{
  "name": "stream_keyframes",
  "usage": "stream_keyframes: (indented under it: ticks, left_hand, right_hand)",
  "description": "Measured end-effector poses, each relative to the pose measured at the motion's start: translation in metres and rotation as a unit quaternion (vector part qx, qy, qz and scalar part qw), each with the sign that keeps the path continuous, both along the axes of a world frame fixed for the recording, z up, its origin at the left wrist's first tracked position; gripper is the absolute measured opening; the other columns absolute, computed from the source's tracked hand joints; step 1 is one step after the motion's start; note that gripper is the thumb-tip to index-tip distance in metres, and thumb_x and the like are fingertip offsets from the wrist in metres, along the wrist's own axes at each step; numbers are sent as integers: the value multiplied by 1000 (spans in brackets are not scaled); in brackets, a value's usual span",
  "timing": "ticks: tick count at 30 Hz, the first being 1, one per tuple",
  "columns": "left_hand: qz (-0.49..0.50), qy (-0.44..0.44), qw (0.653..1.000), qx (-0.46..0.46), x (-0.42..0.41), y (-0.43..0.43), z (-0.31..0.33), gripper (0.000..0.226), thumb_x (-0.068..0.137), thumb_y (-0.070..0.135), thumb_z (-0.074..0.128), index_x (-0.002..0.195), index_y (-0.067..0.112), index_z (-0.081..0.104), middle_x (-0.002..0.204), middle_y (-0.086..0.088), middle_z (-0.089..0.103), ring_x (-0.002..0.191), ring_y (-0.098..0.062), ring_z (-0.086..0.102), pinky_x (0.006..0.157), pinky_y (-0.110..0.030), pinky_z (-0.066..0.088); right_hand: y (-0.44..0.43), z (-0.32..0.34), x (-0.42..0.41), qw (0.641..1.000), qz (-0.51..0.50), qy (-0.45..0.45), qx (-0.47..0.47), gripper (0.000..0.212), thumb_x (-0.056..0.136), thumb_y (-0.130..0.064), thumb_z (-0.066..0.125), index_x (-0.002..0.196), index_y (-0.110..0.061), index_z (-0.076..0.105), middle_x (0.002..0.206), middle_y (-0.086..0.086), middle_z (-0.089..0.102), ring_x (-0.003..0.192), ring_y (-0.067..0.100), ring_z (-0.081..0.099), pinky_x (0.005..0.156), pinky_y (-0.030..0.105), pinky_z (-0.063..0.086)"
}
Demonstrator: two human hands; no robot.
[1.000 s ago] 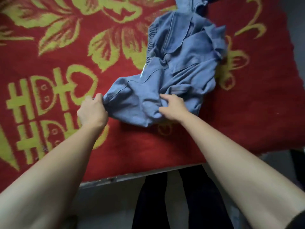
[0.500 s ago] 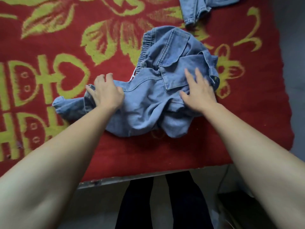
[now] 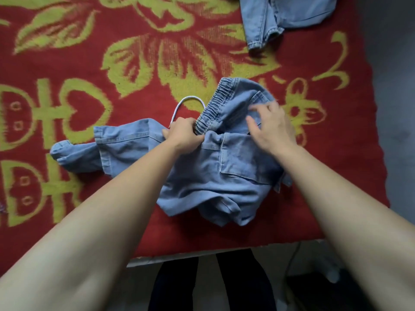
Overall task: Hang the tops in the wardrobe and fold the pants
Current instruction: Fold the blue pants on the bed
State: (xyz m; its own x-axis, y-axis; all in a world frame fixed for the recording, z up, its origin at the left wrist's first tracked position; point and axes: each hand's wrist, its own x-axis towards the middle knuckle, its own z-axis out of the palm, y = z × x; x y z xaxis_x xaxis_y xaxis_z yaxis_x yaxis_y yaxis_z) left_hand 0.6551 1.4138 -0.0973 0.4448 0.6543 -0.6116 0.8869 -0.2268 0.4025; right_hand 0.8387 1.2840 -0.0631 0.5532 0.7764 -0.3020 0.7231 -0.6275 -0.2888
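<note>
A: Where are the pants (image 3: 235,171)?

B: Light blue denim, crumpled in a heap on a red blanket (image 3: 89,63) with yellow-green flowers. The blanket spreads out under the pants on every side.

A: How do they lie?

B: The elastic waistband (image 3: 215,108) is at the far side of the pants, with a patch pocket (image 3: 244,160) facing up in their middle. One leg (image 3: 74,156) trails off the pants to the left. A white drawstring (image 3: 188,99) loops out onto the blanket just left of the waistband.

A: And the hands?

B: The left hand (image 3: 184,133) grips the pants at the near end of the waistband. Its fingers are curled tight together and pinch the gathered denim. The right hand (image 3: 274,126) is over the far right part of the pants, with its fingers (image 3: 254,123) spread and bent a little. It is blurred, so I cannot tell whether they touch the cloth.

A: Anything else around?

B: A second denim garment (image 3: 280,16) lies well beyond the pants, toward the far right. On the near side of the pants the blanket ends at a pale edge. Below that are the person's own legs in dark trousers (image 3: 173,286).
</note>
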Motion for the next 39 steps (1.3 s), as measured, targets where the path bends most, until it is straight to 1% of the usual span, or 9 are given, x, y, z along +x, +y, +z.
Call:
stream_keyframes:
  ticks: [2, 4, 6, 9, 12, 22, 27, 32, 39]
  left_hand:
    - [-65, -10, 997, 43, -1, -4, 3, 25, 82, 33, 63, 106, 25, 62, 106, -9, 60, 108, -35, 52, 88, -44, 33]
    - [-146, -43, 983, 106, -4, -11, 8, 30, 82, 26, 62, 112, 20, 60, 105, -15, 54, 102, -38, 50, 84, -42, 36]
    - [-190, -103, 967, 132, -9, -19, 16, 28, 80, 14, 58, 108, 14, 59, 100, -16, 51, 94, -38, 48, 71, -40, 35]
    - [-212, -139, 960, 123, -14, -28, 31, 27, 77, 8, 57, 104, 12, 59, 98, -14, 51, 92, -36, 50, 65, -38, 35]
    - [-173, -128, 970, 114, -21, -34, 60, 24, 78, 16, 58, 102, 13, 55, 97, -10, 48, 86, -35, 53, 69, -47, 45]
    - [-50, -117, 986, 109, -5, 1, 242, 4, 77, 20, 59, 81, 22, 57, 82, 2, 59, 87, -24, 57, 67, -30, 38]
    - [-48, -190, 967, 161, -17, 13, 362, 5, 84, 19, 56, 80, 22, 55, 83, -4, 62, 84, -27, 58, 68, -34, 42]
    - [-94, -213, 951, 204, -40, 7, 440, 13, 92, 29, 54, 85, 21, 46, 83, -6, 62, 83, -29, 60, 72, -37, 47]
    - [-162, -54, 941, 292, -119, 1, 469, 22, 79, 32, 65, 97, 24, 54, 88, -3, 65, 89, -32, 65, 66, -31, 45]
  right_hand:
    - [24, -5, 5, 1000, 8, 11, -11, 67, 91, -41, 56, 150, -20, 33, 152, 14, 31, 140, 34, 30, 113, 46, 30]
    - [41, -8, 5, 996, 80, -37, -31, 97, 81, -33, 66, 157, -23, 7, 163, 16, 1, 150, 35, 4, 120, 52, 12]
    - [54, -7, 3, 970, 207, -108, -67, 111, 73, -24, 70, 157, -29, -2, 164, 13, -3, 151, 35, -3, 119, 54, 6]
    - [62, 8, -4, 921, 334, -119, -163, 85, 80, -24, 66, 152, -37, 23, 146, 9, 43, 138, 30, 37, 115, 51, 16]
    - [50, 39, -3, 926, 303, -88, -208, 51, 85, -24, 57, 134, -34, 49, 122, 5, 62, 115, 29, 59, 94, 42, 42]
    - [56, 248, 15, 968, 178, -177, -11, 25, 84, -13, 54, 109, -9, 55, 118, 14, 40, 107, 34, 45, 73, 41, 39]
    - [70, 385, 2, 935, 159, -265, 176, 33, 82, -11, 51, 113, -10, 58, 124, 15, 50, 109, 36, 45, 83, 44, 43]
    - [66, 488, -17, 876, 115, -348, 315, 26, 77, -14, 58, 102, -9, 61, 101, 13, 61, 98, 35, 52, 82, 43, 43]
    - [4, 491, -40, 887, 101, -399, 211, 21, 81, -11, 52, 101, -7, 57, 97, 18, 62, 96, 38, 54, 80, 45, 44]
